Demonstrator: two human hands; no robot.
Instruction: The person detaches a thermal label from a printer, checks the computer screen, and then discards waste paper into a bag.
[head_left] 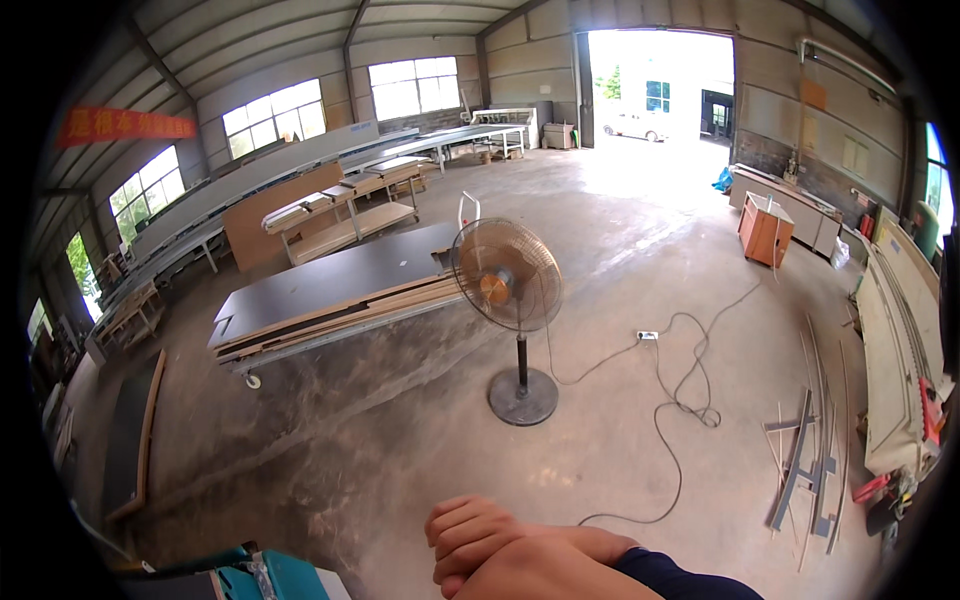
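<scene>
My right hand (472, 542) is at the lower middle edge, with bare skin up to a dark sleeve (690, 578). Its fingers are curled in and point left. Anything inside them is hidden. A nearer stretch of bare skin overlaps it at the bottom edge, and I cannot tell which arm that belongs to. My left hand does not show. Close by on the lower left are teal items (290, 575), cut off by the picture's edge. Farther ahead, a pedestal fan (505, 275) stands on the concrete floor on its round base (522, 397).
A wheeled cart (330, 280) carries stacked dark panels. A cable with a power strip (648, 336) trails over the floor. Loose strips (800, 460) lie at right near leaning boards (895, 340). Beyond stand long worktables (380, 150), an orange-brown cabinet (765, 232) and a bright open doorway (660, 90).
</scene>
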